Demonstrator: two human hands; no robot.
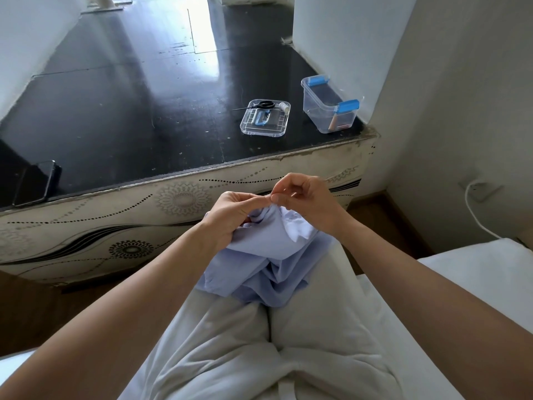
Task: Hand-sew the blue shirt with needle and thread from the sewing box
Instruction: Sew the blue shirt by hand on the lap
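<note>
Mid-stitch on lap, centre frame: both hands on the shirt

R hand (302,197): thumb & forefinger pinched together at the top edge of the fold, other fingers curled; needle/thread too small to make out. L hand (230,217) just beside it, touching, fingers clamped round bunched cloth, forefinger laid along the fold. Blue shirt (265,269) hangs from both hands onto the lap, lower centre. Sewing box (328,108) open at upper right on the black table (129,111), its lid (259,134) beside it w/ scissors (261,104) & thread spool (284,106); phone (34,183) at left edge. Risks, as I judge: L forefinger sits right at the pinch, so a prick is likely; bunched layers could get sewn together; loose thread may tangle.
</note>
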